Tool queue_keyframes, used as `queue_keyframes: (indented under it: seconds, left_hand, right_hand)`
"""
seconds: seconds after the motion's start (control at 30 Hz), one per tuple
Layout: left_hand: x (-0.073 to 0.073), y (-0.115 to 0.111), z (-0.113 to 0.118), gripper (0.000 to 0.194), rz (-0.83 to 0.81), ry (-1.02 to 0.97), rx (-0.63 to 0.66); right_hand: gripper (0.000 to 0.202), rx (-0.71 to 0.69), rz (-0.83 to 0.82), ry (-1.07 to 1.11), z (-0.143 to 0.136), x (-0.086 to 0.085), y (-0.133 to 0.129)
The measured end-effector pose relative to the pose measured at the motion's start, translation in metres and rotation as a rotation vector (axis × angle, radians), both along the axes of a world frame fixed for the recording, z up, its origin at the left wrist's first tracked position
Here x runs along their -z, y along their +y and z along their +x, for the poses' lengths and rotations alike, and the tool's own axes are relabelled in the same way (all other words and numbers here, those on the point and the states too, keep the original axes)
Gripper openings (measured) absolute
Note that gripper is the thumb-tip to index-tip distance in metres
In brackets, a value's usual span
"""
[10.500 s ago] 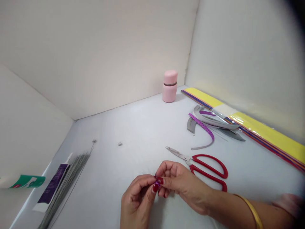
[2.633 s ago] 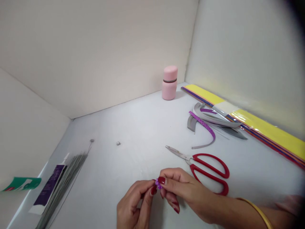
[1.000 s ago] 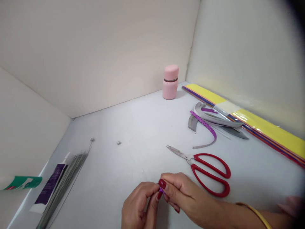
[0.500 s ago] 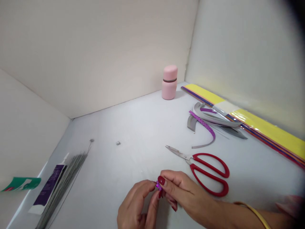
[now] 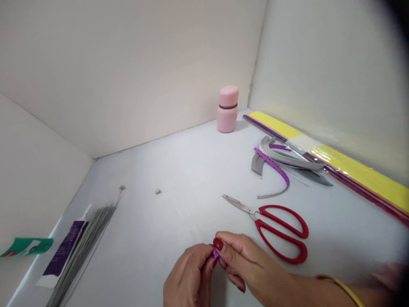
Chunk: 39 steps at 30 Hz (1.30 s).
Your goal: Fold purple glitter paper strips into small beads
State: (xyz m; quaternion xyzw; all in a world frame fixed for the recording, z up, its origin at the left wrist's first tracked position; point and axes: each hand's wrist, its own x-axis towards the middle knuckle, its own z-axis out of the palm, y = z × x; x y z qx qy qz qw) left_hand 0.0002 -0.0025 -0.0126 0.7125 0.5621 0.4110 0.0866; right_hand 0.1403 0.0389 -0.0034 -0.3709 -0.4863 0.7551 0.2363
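Note:
Between my fingertips, low in the view, is a small shiny purple piece [image 5: 216, 254], perhaps a bit of folded strip; its shape is mostly covered. My right hand [image 5: 243, 261] pinches it between thumb and fingers from the right. From the left, my left hand [image 5: 189, 273] closes on its other side. The red-handled scissors [image 5: 265, 224] lie just beyond my right hand, blades pointing left. Behind them a purple dotted strip [image 5: 277, 168] curls on the table.
Grey and purple offcuts [image 5: 287, 158] lie beside a packet of coloured sheets [image 5: 351, 170] along the right wall. A pink flask [image 5: 228, 109] stands at the back. At left lie a glue tube [image 5: 65, 251] and thin wires [image 5: 83, 249]. A small silvery bit [image 5: 158, 192] sits mid-table.
My left hand has shifted slightly right, and its fingers have drawn closer to my right hand around the purple piece. Less of the piece's glitter shows. The other things stay in place.

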Motion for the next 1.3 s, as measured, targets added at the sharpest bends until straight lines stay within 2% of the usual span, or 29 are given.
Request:
queue_keyframes:
  seconds: [0.13,0.3,0.37,0.47,0.57,0.67,0.73,0.83,0.9,1.1,1.3]
  left_hand:
    - [0.005,-0.001,0.009,0.014,0.118,0.084,-0.079]
    - [0.007,-0.001,0.012,0.019,0.083,0.019,-0.062]
    - [0.006,-0.001,0.009,0.02,0.001,-0.058,-0.031]
    - [0.007,0.002,0.002,0.018,-0.152,-0.277,0.048]
    - [0.009,0.004,-0.003,0.012,-0.235,-0.489,0.087]
    - [0.011,0.005,-0.004,0.011,-0.288,-0.589,0.083]
    - [0.011,0.003,-0.003,0.015,-0.251,-0.561,0.025]
    - [0.009,-0.001,-0.002,0.022,-0.115,-0.357,-0.066]
    - [0.008,-0.001,-0.003,0.021,-0.074,-0.253,-0.047]
    - [0.006,0.002,-0.008,0.024,-0.083,-0.215,0.08]
    - [0.012,0.0,-0.004,0.023,0.078,-0.04,0.015]
  right_hand:
    - [0.041,0.071,0.013,-0.014,-0.003,0.003,-0.01]
    - [0.042,0.145,0.08,-0.077,-0.007,0.005,-0.017]
    - [0.043,0.178,0.066,-0.055,-0.008,0.005,-0.016]
    - [0.044,0.134,0.055,-0.006,-0.006,0.003,-0.011]
    - [0.039,0.077,0.072,0.015,-0.003,0.0,-0.003]
    - [0.033,0.072,0.003,0.063,-0.001,-0.003,0.002]
    - [0.03,0.101,-0.044,0.076,-0.002,-0.005,0.004]
    - [0.031,0.124,-0.045,0.065,-0.003,-0.005,0.003]
    - [0.033,0.118,-0.021,0.063,-0.004,-0.003,0.003]
    - [0.036,0.043,0.031,0.017,0.0,0.0,0.005]
    - [0.037,0.005,0.154,-0.076,0.0,-0.005,0.001]
